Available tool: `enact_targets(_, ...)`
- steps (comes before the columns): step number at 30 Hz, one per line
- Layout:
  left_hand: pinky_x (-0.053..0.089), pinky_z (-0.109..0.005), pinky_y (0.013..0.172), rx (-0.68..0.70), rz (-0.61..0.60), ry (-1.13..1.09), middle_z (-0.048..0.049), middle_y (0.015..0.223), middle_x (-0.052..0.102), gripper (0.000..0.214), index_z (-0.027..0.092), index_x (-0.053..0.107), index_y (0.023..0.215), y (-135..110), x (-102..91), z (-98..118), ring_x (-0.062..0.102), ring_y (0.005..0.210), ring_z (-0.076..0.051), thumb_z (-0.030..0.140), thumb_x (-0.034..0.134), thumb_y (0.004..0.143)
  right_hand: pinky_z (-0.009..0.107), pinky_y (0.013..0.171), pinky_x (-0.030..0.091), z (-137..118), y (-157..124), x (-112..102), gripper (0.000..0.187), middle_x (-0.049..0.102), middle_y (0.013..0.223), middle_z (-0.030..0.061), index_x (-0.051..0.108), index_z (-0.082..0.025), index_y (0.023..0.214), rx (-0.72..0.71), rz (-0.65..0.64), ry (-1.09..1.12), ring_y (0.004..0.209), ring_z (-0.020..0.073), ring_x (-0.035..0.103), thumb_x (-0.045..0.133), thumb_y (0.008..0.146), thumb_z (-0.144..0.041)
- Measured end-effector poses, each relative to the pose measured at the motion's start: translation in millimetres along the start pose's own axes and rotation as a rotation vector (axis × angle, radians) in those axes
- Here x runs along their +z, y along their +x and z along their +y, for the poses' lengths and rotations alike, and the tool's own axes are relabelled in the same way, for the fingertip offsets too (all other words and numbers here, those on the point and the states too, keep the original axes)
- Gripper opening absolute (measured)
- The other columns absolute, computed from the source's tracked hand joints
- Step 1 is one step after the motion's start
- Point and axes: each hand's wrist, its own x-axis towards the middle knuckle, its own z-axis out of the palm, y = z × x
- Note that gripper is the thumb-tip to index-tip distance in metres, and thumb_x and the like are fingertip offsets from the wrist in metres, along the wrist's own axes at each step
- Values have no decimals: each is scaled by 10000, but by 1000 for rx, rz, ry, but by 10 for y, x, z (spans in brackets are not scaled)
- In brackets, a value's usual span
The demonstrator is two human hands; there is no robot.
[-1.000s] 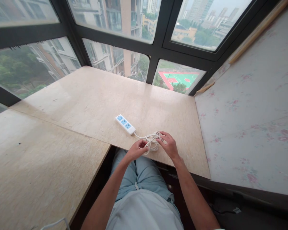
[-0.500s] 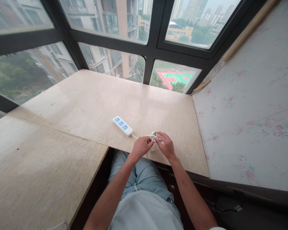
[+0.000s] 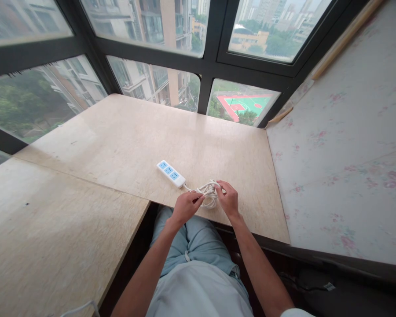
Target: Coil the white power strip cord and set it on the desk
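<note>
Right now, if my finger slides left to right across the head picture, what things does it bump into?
White cord at the bottom edge → power strip → cable loops → right hand → flowery wall.

Dark-framed windows (image 3: 211,68) line the far side, letting in pale daylight. A floral-papered wall (image 3: 343,176) stands right of the beige table (image 3: 135,136).

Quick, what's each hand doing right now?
Left hand: closed, pinching the white cord.
Right hand: closed, holding the cord's loops.
</note>
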Motion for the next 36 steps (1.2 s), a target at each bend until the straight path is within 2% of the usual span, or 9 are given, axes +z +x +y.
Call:
enact_targets(6,421,-274,728,-28,70,-162,-57,775,647,309,219,744,937,-80,-7,-83,566,742,-169,403,499,903,356,797,546,-18,27,58,243,722,978,94,700,-201,955,64,-9,12,918,221,666,510,904,-344)
enact_targets(14,433,-261,703,-122,154,-388,-29,727,623,303,174,719,900,-104,79,-218,555,699,-151,406,526,872,287,625,560,-50,56,65,265,718,953,87,704,-187,942,102,-37,61,867,208,663,521,901,-374)
enact_targets(25,489,-285,700,-300,206,-664,-35,752,658,406,158,713,916,-113,231,-367,589,680,-153,519,587,779,302,618,569,-14,59,82,315,722,924,90,720,-197,928,101,-28,57,829,211,665,513,897,-433)
enact_targets(31,480,-274,650,-335,148,-695,-10,611,612,424,152,712,816,-63,114,-296,563,621,-141,561,619,749,303,632,575,-16,61,57,304,720,926,86,720,-202,924,69,-39,57,833,207,663,512,901,-422)
enact_targets(36,466,-260,609,-333,70,-700,-22,633,623,452,144,705,816,19,-2,-234,556,597,-128,574,569,782,297,655,575,-59,43,23,267,721,952,77,717,-209,947,34,-56,61,857,201,665,522,904,-387)
